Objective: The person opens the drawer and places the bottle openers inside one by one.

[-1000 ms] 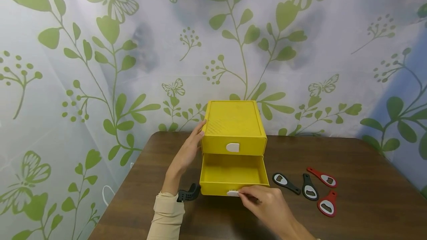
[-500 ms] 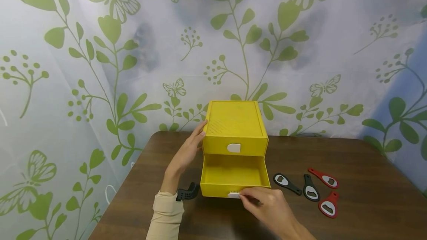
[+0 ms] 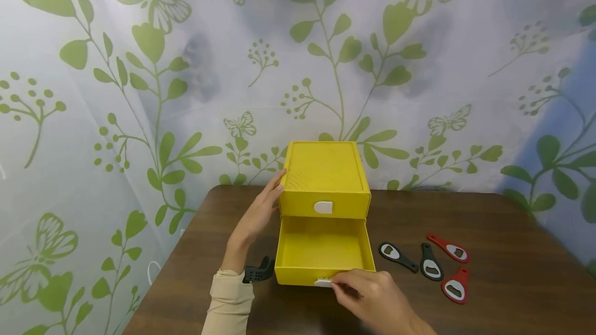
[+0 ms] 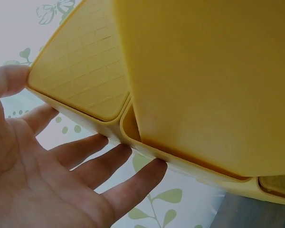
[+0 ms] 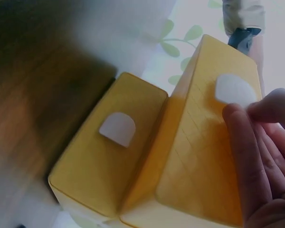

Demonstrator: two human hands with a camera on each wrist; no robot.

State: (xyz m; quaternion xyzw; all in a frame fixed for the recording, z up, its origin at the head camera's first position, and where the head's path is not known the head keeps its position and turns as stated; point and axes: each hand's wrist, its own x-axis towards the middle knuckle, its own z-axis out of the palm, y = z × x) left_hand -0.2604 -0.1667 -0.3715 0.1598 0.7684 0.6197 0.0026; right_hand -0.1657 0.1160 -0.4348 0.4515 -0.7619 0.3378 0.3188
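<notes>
While I watch, a person's right hand (image 3: 372, 296) pinches a white handle (image 3: 322, 283) between thumb and fingertips. It is on the middle drawer (image 3: 298, 277) of a yellow box (image 3: 326, 167), which stands on a brown table (image 3: 200, 262). Think of the box as the middle of a clock, with six o'clock on the person's side. The middle drawer is pulled out toward six, and the right hand is at five. Above it the top drawer (image 3: 298, 204) is pushed in, and below it the bottom drawer (image 5: 95, 175) is in too. At nine o'clock the left hand (image 3: 256, 216) has its fingers spread and loose, and the tips touch the side of the box. Over at four o'clock lie two black bottle openers (image 3: 406, 262) and two red bottle openers (image 3: 442, 244). At twelve hangs a cloth (image 3: 223, 87) with green leaves and butterflies.
</notes>
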